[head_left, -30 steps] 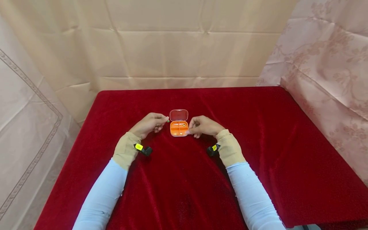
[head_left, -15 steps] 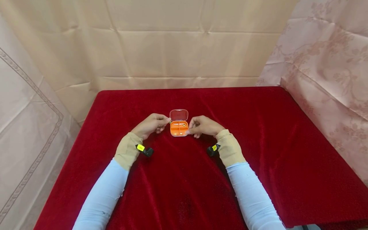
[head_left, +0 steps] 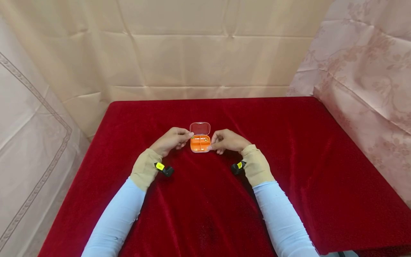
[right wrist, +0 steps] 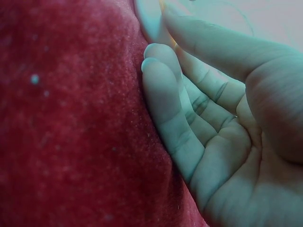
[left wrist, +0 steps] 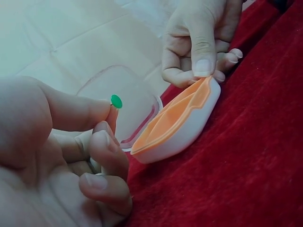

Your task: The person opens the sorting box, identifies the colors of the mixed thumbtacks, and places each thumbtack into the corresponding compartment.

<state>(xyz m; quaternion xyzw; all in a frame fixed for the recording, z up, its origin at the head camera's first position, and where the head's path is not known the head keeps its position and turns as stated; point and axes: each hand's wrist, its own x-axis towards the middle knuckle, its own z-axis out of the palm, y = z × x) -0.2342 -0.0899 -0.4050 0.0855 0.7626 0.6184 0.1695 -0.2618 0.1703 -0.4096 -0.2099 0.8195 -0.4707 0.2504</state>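
Note:
An open pill box [head_left: 197,144], with orange compartments and a white outer shell, stands on the red cloth in the head view. Its clear lid [head_left: 200,128] is folded back, away from me. My left hand [head_left: 171,139] pinches a green flat-headed thumbtack [left wrist: 116,101] between thumb and index finger, at the box's back left corner. The tack's short pin shows faintly in the left wrist view. On the opposite side, my right hand [head_left: 229,140] grips the box's right front edge, thumb on the rim. Small gold-coloured pieces [head_left: 206,140] lie in other compartments, too small to identify.
Red velvet cloth [head_left: 199,200] covers the table. A beige curtain [head_left: 205,53] hangs behind it, and patterned drapes [head_left: 369,71] flank both sides. Each wrist carries a small black camera [head_left: 167,171].
My left hand has moved a little to the right with the thumbtack, from beside the box to over its back left corner. The right hand and the box stay in place.

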